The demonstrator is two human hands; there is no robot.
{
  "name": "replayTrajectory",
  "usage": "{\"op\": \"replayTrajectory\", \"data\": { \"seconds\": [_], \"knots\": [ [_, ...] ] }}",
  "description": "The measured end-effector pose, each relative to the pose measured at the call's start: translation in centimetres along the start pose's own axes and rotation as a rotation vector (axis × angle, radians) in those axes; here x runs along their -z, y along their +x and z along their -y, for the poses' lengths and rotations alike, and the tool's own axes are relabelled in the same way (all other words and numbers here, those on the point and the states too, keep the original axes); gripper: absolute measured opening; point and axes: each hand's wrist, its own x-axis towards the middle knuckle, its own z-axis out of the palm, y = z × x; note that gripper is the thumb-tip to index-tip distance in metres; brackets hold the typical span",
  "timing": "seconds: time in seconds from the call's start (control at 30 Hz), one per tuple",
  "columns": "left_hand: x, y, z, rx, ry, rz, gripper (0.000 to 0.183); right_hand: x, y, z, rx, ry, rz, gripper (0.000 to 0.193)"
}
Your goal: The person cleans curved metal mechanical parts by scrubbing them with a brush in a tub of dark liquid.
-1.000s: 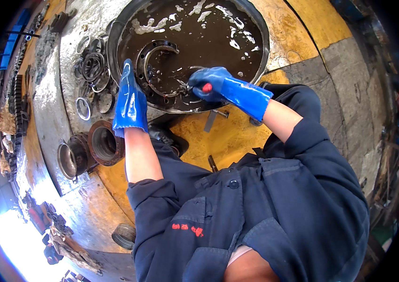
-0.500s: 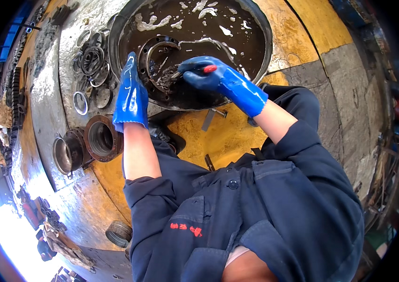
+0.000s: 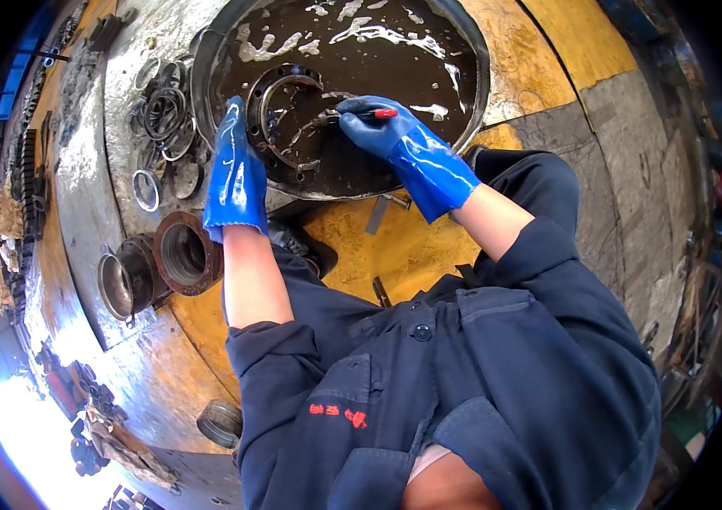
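A dark metal flange ring (image 3: 261, 109) with bolt holes round its edge stands tilted in a round basin (image 3: 482, 85) of murky brown liquid. My left hand (image 3: 237, 170), in a long blue rubber glove, grips the ring's left side; the thumb is hidden. My right hand (image 3: 378, 132), gloved the same way, is closed round a brush with a red handle (image 3: 386, 113). The brush head points left toward the ring's open middle, and its bristles are hard to make out against the dark liquid. Foam floats on the liquid's far side.
Left of the basin lies a pile of metal rings (image 3: 165, 110). Nearer stand a rusty flanged cylinder (image 3: 187, 253) and a metal sleeve (image 3: 123, 280). A short round part (image 3: 220, 422) lies near my left elbow. A small hammer-like tool (image 3: 382, 211) lies before the basin.
My right hand has shifted slightly right with the brush, away from the ring's lower part. The left hand and the ring have hardly moved. Foam has drifted across the liquid.
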Motion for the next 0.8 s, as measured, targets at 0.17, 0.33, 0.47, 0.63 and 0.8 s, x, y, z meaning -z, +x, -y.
{"op": "replayTrajectory", "data": {
  "seconds": [0.17, 0.33, 0.47, 0.63, 0.8],
  "knots": [
    [0.6, -0.1, -0.1, -0.006, 0.018, -0.013, 0.062, -0.5, 0.6, 0.7, -0.125, 0.023, 0.044, 0.026],
    [0.3, 0.0, 0.0, -0.002, 0.019, -0.001, 0.061, -3.0, 0.3, 4.3, -0.052, 0.409, 0.2, 0.027],
    [0.3, 0.1, -0.2, -0.002, 0.025, -0.005, 0.061, -3.4, -0.5, 4.1, -0.061, 0.312, 0.095, 0.032],
    [-0.3, 0.3, -0.4, 0.001, 0.029, 0.01, 0.061, -3.3, -1.0, 4.4, -0.044, 0.455, 0.041, 0.03],
    [-0.4, -0.4, -0.9, 0.0, 0.072, 0.015, 0.061, -3.4, -0.4, 4.7, 0.004, 0.293, 0.131, 0.031]
  ]
}}
